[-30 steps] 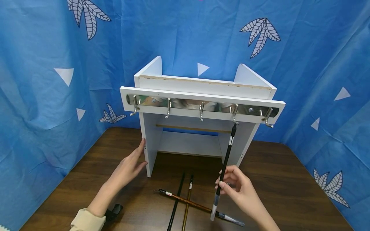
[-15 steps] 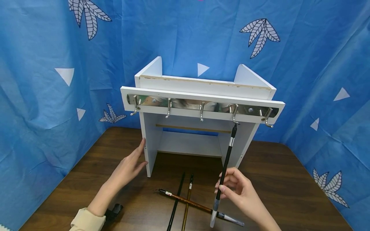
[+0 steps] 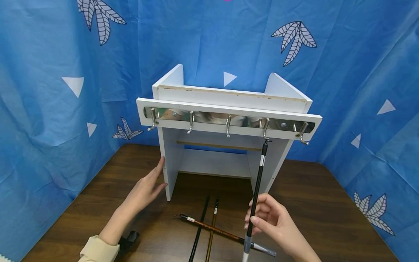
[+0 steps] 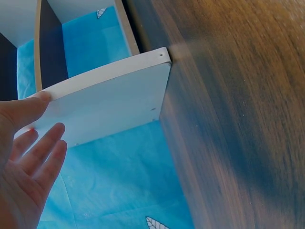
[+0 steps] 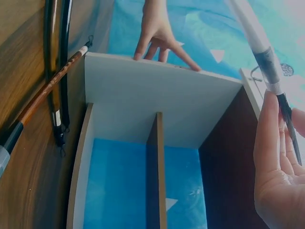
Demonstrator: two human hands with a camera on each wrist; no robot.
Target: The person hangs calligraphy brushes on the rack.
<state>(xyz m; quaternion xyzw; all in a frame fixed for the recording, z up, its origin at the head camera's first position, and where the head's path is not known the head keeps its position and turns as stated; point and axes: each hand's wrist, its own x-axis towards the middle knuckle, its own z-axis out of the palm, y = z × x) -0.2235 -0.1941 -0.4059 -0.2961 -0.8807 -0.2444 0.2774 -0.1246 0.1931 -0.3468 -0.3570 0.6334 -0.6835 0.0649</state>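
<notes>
My right hand (image 3: 273, 220) pinches the lower shaft of a black calligraphy brush (image 3: 258, 183) between thumb and fingers. The brush leans, its clear-capped bristle end down and towards me. Its top loop end is right at the tip of the fourth hook from the left (image 3: 266, 129). In the right wrist view the capped end (image 5: 267, 62) sticks out beyond the fingers. My left hand (image 3: 144, 189) touches the left side panel of a white shelf unit (image 3: 212, 163) with straight fingers. In the left wrist view, the thumb lies on the panel's edge (image 4: 109, 74).
A brown calligraphy brush (image 3: 219, 231) lies across a black brush (image 3: 198, 233) and a gold-brown brush (image 3: 212, 229) on the wooden table (image 3: 314, 203). A small black object (image 3: 129, 240) is beside my left wrist. Blue cloth (image 3: 212, 43) surrounds the table.
My right hand has moved slightly down and right with the black brush's lower end, while the brush's top stays at the hook. The left hand has not moved.
</notes>
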